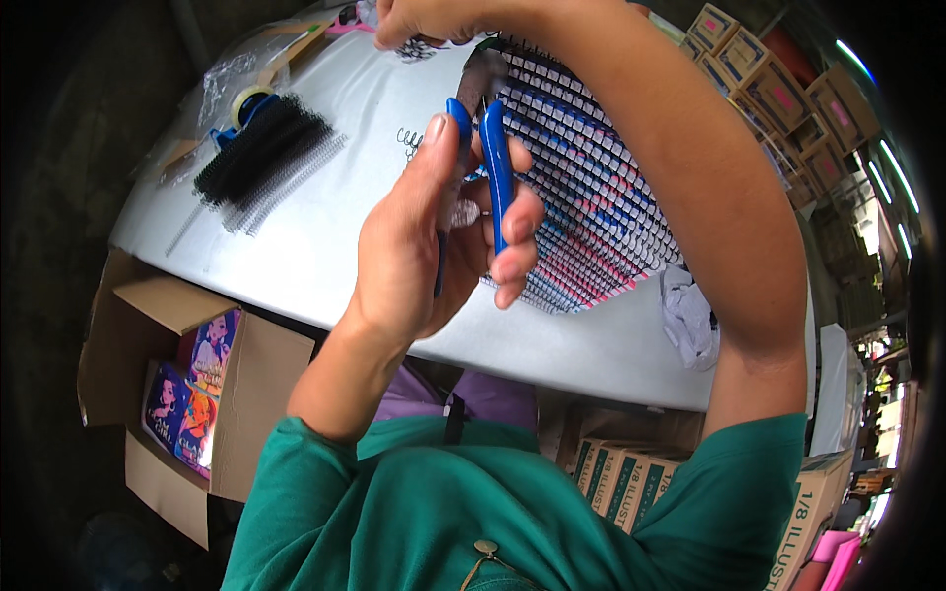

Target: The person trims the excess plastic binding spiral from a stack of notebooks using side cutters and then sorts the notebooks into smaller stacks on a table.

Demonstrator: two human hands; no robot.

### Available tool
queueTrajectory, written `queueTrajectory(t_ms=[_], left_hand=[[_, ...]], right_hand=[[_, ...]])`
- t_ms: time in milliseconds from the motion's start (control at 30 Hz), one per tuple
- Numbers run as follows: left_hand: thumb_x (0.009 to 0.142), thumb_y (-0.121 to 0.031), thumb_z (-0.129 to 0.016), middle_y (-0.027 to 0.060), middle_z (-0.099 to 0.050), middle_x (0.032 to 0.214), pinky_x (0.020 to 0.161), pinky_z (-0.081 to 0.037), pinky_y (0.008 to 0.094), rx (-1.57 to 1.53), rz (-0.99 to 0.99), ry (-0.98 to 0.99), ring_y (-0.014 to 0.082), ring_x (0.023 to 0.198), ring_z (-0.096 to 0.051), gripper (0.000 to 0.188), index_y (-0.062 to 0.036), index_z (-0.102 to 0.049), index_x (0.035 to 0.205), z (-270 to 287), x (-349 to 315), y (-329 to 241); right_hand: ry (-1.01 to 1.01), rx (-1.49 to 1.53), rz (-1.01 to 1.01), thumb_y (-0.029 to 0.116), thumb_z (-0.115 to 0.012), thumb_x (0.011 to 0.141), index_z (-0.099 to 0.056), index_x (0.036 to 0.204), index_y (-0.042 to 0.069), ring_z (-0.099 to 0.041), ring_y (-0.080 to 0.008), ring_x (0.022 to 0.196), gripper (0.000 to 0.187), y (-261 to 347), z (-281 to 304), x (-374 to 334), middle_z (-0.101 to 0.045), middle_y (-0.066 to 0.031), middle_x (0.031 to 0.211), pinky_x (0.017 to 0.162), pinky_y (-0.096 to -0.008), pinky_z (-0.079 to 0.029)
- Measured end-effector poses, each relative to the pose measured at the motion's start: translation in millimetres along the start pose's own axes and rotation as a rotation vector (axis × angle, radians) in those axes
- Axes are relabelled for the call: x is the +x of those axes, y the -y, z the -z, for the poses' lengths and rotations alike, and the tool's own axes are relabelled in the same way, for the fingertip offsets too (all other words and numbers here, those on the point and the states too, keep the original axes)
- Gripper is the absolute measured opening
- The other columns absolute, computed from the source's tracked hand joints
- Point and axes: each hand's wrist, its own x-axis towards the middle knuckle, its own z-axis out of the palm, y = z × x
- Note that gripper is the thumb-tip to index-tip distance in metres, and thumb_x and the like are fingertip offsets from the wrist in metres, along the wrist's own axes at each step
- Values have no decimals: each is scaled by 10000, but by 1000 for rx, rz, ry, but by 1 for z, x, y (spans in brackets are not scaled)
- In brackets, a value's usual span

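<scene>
My left hand [424, 227] is wrapped round wire cutters [498, 167] with blue handles, their jaws pointing away from me. Reaching across the far side of the table, my right hand [424, 18] has its fingers closed, partly cut off by the top edge; I cannot make out what they hold. Just below those fingers lies a small heap of dark wire bits [419, 49]. To the right of the cutters spreads a colourful stack [591, 187] covered with rows of dark wire loops. Some loose black curled wire [409, 138] lies left of my left hand.
A bundle of black wire spirals [266, 148] lies on the white table [345, 246], beside a blue tape dispenser [236, 113]. Crumpled white plastic [688, 317] sits at the right. An open carton [261, 394] holds colourful printed packs. More cartons [774, 94] are stacked beyond the table.
</scene>
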Motion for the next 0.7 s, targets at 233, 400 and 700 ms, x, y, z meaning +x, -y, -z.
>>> queueTrajectory(t_ms=[233, 400, 700], left_hand=[[963, -494, -195, 266, -554, 1128, 944, -436, 474, 154, 43, 24, 440, 1103, -529, 646, 40, -385, 1272, -6, 10, -5], [966, -485, -226, 182, -552, 897, 680, -537, 398, -63, 26, 24, 311, 773, -614, 604, 28, -422, 1218, -6, 13, -8], [944, -564, -222, 123, -586, 928, 751, -458, 327, 152, 83, 79, 239, 759, -597, 622, -44, -465, 1182, 2, -13, 18]], right_hand=[[140, -489, 275, 230, -588, 714, -707, 844, 83, -649, -307, 773, 230, -2, -4, 16, -662, -160, 797, 698, -357, -518], [-6, -322, 249, 215, -583, 716, -713, 845, 108, -650, -303, 799, 212, -4, -2, 9, -670, -138, 802, 711, -359, -518], [-527, 239, 48, 225, -657, 782, -692, 880, 43, -614, -176, 747, 210, -18, 57, -28, -664, -127, 806, 693, -311, -495]])
